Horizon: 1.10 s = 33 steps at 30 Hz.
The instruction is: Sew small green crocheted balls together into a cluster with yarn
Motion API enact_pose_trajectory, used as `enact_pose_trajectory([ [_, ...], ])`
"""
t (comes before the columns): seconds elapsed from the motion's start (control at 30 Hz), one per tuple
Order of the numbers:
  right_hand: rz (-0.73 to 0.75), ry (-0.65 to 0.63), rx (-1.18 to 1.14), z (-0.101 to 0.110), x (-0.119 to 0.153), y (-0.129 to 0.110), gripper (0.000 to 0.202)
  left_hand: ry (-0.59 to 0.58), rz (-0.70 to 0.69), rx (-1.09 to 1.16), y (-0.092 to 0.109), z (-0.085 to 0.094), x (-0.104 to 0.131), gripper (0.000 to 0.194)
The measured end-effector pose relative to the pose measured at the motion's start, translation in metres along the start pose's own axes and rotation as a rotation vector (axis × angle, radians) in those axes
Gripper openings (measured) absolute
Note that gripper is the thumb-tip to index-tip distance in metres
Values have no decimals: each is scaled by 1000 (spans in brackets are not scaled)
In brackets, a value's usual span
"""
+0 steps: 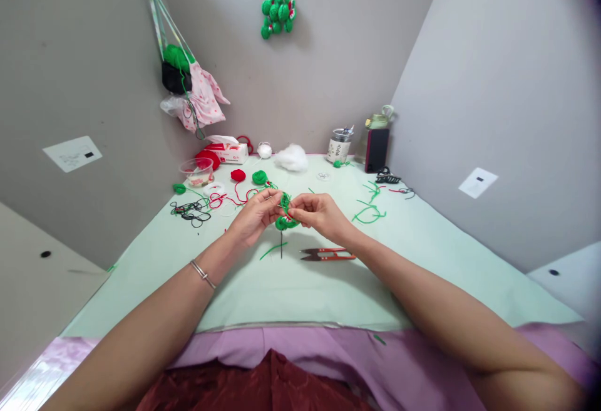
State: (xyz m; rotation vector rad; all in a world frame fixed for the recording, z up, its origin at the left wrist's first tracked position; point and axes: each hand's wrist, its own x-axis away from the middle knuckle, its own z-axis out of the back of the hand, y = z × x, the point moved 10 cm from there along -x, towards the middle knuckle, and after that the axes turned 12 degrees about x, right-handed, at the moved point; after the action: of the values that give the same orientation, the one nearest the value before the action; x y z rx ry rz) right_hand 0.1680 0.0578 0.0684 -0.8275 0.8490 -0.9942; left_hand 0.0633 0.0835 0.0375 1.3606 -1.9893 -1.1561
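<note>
Your left hand [253,218] and right hand [322,215] both pinch the small green crocheted yarn piece [283,223] above the pale-green worktop [263,298], apparently to steady it, while orange-handled metal snips [321,254] lie nearby, presumably for easy reach.

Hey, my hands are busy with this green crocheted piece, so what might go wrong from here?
The orange-handled snips lie close to the right hand, so a careless sweep might knock them or catch a blade. The dark cord lies in loose loops near red yarn, so the two might tangle if either is tugged.
</note>
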Motion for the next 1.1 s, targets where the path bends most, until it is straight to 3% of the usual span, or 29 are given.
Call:
enact_pose_trajectory([
  [0.23, -61, 102, -100, 15, -2, 10, 25, 21, -83, -93, 13, 4, 0, 34],
  [0.4, -42, 287, -170, 48, -4, 14, 26, 81, -125, -110, 18, 10, 1, 33],
  [0.57, -13, 415, -291, 74, -2, 12, 27, 47, -105, -125, 15, 7, 0, 35],
  [0.9, -10, 379, -453, 84, -4, 7, 35, 18, -47, -89, 7, 3, 0, 38],
  [1.1, -21, 238, -411, 66, -6, 4, 34, 27, -25, -104, 3, 3, -2, 41],
])
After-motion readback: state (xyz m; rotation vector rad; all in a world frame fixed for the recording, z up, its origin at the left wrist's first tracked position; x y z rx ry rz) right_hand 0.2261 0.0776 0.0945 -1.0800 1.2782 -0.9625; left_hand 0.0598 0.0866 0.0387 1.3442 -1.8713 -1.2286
